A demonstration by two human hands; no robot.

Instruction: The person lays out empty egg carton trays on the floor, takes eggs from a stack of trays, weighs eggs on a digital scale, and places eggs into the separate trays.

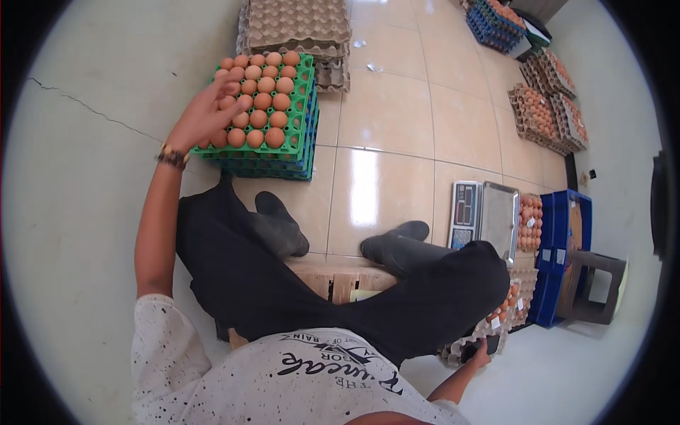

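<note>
My left hand (212, 110) reaches over the left side of a green tray (292, 147) full of brown eggs (261, 100), its fingers spread and touching the eggs. The green tray tops a stack with blue trays (304, 170) beneath it. Down at the lower right, my right hand (482, 354) is beside my thigh, closed around a dark object (470, 350), next to a carton tray (453, 358) with eggs near it. Small white tags (496, 322) lie on those eggs.
Empty carton trays (297, 25) are stacked behind the green tray. A scale (464, 212) with a metal plate stands at the right, beside blue crates (556, 219) and a grey-brown frame (602, 312). More egg stacks (535, 113) line the right wall.
</note>
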